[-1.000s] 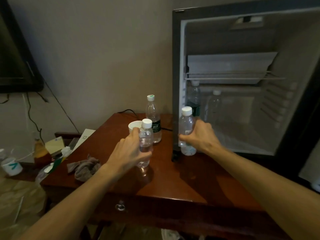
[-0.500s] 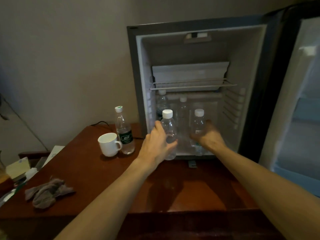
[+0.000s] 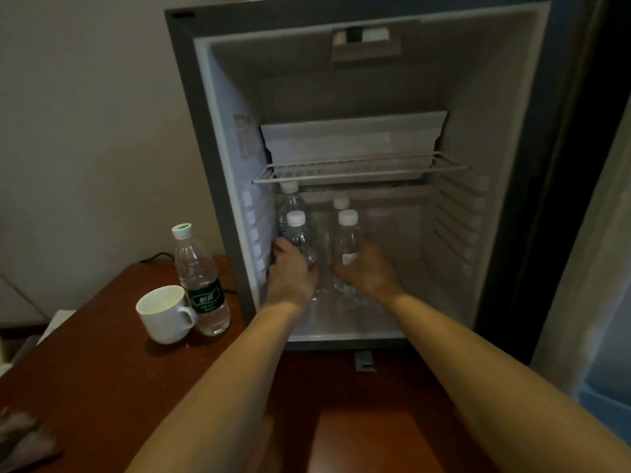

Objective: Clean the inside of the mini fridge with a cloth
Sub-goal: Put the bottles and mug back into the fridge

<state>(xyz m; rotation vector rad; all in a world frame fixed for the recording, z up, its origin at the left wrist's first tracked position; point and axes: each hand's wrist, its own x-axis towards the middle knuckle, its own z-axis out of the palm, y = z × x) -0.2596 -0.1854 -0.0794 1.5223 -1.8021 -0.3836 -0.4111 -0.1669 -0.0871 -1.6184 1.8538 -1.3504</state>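
With both arms inside the mini fridge (image 3: 505, 131), I've got my left hand (image 3: 290, 278) wrapped round 1 bottle (image 3: 300, 237), my right hand (image 3: 367, 268) round another (image 3: 348, 240), fingers curled. Looks like restocking; next: let go w/o tipping. Cloth (image 3: 20, 442) lies on the desk (image 3: 102, 387), bottom-left.

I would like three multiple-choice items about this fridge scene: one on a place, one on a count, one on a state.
1. Where is the mug?
A. on the wire shelf
B. on the table, left of the fridge
C. in the fridge

2. How many bottles stand in the fridge?
A. two
B. four
C. six

3. What does the left hand do?
A. grips a bottle
B. wipes with the cloth
C. hangs idle

Key: B, the mug stands beside the green-label bottle; B, four white caps show; A, its fingers curl round a bottle.
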